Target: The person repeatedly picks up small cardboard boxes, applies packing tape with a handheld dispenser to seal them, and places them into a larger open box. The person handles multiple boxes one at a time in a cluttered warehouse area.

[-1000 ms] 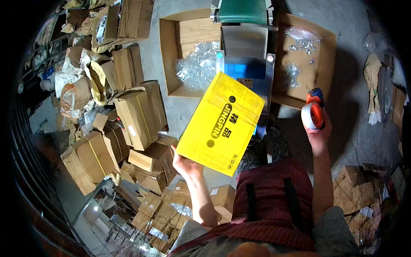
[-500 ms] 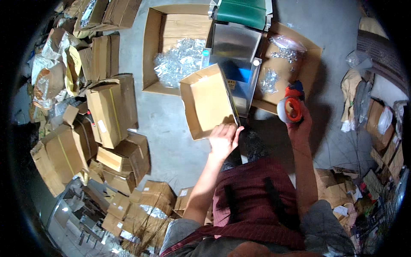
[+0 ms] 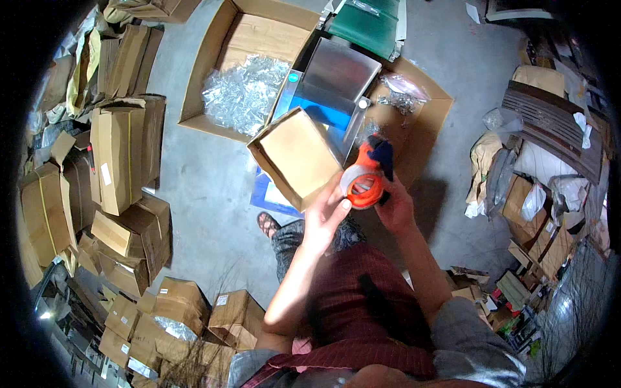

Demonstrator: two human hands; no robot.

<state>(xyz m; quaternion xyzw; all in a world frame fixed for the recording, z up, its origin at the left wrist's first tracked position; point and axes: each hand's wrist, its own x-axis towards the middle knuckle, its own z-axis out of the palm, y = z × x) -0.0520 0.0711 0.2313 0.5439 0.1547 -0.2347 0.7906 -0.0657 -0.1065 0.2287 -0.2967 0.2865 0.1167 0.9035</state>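
Note:
My right hand (image 3: 396, 210) grips a tape dispenser (image 3: 373, 155) with an orange frame, a dark blue part and a roll of tape. Against the roll's left side rests the thumb of my left hand (image 3: 323, 213), which is closed there; its fingertips are partly hidden behind the roll. Just beyond that hand, an open shallow cardboard box (image 3: 296, 154) lies tilted, its near corner beside my left fingers. The box leans at the front of a machine with a metal chute (image 3: 339, 71) and a blue panel (image 3: 320, 113).
A large carton (image 3: 187, 107) with a heap of small clear packets (image 3: 242, 97) stands left of the machine. Another carton (image 3: 435, 119) holds metal pieces on its right. A green conveyor belt (image 3: 365, 26) rises behind. Stacked boxes (image 3: 119, 155) line the left; wrapping and scrap (image 3: 533, 200) lie right.
The tape dispenser in my right hand has come left, in front of the box. My left hand has left the box edge for the dispenser. The whole view has turned and shifted.

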